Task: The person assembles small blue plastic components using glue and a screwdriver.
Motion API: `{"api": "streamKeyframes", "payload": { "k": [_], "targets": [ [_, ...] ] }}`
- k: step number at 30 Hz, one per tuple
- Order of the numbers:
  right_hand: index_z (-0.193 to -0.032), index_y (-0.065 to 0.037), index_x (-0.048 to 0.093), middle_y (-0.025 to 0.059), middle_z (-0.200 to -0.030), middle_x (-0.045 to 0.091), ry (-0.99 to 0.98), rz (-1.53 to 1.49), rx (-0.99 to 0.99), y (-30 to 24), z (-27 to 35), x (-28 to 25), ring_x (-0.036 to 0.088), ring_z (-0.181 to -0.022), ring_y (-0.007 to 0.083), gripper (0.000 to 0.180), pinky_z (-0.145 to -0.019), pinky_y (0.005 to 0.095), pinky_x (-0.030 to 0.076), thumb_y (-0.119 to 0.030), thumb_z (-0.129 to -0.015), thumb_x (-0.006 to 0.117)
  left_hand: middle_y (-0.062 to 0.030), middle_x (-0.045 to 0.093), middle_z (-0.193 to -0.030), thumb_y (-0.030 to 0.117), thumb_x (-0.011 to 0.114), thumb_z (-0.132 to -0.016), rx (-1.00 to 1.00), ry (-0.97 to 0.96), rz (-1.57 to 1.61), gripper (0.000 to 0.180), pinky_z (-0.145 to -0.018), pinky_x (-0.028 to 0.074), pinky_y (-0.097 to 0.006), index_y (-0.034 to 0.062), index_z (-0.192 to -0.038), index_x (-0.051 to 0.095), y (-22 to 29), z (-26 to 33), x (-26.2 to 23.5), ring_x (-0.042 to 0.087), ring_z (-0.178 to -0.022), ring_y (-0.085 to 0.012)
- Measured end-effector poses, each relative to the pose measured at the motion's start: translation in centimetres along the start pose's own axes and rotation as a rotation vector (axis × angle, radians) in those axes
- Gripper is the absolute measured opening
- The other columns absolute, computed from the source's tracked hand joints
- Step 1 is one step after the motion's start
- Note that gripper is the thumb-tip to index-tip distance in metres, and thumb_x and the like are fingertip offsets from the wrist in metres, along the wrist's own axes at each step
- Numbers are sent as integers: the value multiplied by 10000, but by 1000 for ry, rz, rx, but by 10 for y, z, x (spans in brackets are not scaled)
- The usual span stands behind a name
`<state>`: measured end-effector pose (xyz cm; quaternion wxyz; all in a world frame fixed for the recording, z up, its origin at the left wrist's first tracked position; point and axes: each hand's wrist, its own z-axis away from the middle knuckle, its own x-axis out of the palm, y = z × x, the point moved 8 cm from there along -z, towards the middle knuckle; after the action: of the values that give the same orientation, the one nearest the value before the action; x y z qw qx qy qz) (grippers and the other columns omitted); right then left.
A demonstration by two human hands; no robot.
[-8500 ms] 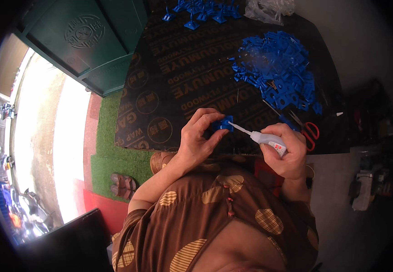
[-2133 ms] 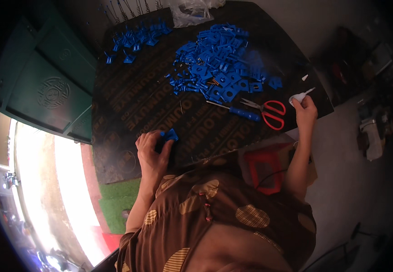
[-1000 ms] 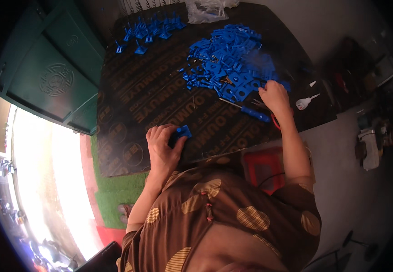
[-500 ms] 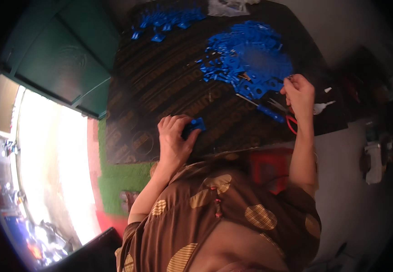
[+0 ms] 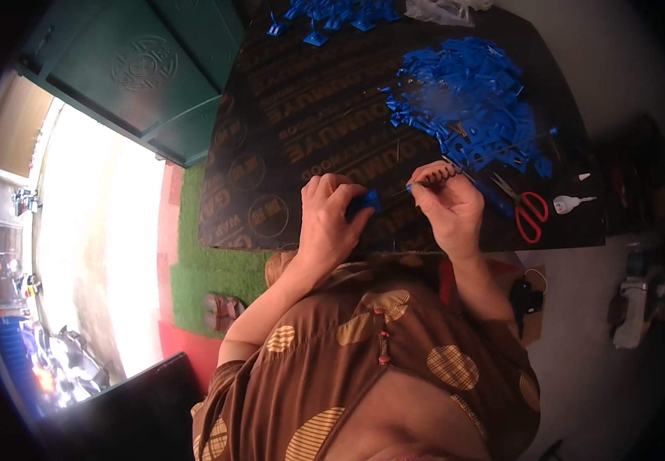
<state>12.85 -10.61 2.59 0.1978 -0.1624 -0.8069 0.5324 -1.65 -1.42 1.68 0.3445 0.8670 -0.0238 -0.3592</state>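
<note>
My left hand (image 5: 327,215) is closed on a blue plastic part (image 5: 368,201) just above the near part of the dark table. My right hand (image 5: 449,209) is a short way to its right, fingers pinched together. A dark coil spring (image 5: 440,176) lies along those fingers, and a small blue bit (image 5: 409,187) shows at the fingertips. Beyond the right hand spreads a large heap of blue plastic pieces (image 5: 474,96). A blue-handled screwdriver (image 5: 499,198) lies beside that hand, partly hidden. Red-handled scissors (image 5: 532,218) rest to its right.
The black printed plywood table (image 5: 271,165) carries several blue parts (image 5: 340,17) at its far left and a clear plastic bag (image 5: 448,11) at the far edge. A small white bottle with a thin nozzle (image 5: 567,204) and a white cap (image 5: 584,177) lie right of the scissors.
My right hand has come back from the edge of the heap toward my left hand, now with the spring in it. My left hand keeps its blue part. The whole view has shifted.
</note>
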Motion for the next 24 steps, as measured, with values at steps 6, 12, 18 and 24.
{"api": "streamKeyframes", "payload": {
  "k": [6, 12, 18, 24],
  "targets": [
    [-929, -10, 631, -49, -794, 558, 75, 106, -4, 10, 4, 4, 451, -667, -4, 90, -576, 160, 368, 40, -856, 649, -88, 561, -856, 52, 785, -649, -14, 21, 13, 283, -771, 397, -387, 54, -895, 645, -1, 2, -2, 522, -837, -286],
    [-927, -8, 640, -55, -767, 556, 106, 115, 36, 17, 4, 6, 455, -654, -3, 87, -563, 161, 367, 32, -853, 660, -92, 557, -843, 40, 787, -652, -33, -15, 55, 269, -745, 418, -373, 30, -882, 646, -2, 0, 0, 523, -831, -289],
    [-911, 5, 620, -9, -871, 589, 125, 62, 98, 19, 5, 6, 520, -799, 41, 54, -719, 181, 419, 40, -870, 616, -89, 562, -854, 51, 795, -653, -58, -27, 42, 265, -758, 426, -368, 28, -874, 651, -2, 1, 0, 531, -851, -289],
    [-909, 4, 617, 1, -890, 592, 134, 40, 78, 22, 4, 3, 523, -816, 49, 58, -741, 188, 419, 44, -868, 611, -77, 572, -883, 86, 823, -641, -58, 53, 13, 348, -767, 422, -366, 51, -939, 646, 3, -1, -6, 527, -851, -282]
  ]
}}
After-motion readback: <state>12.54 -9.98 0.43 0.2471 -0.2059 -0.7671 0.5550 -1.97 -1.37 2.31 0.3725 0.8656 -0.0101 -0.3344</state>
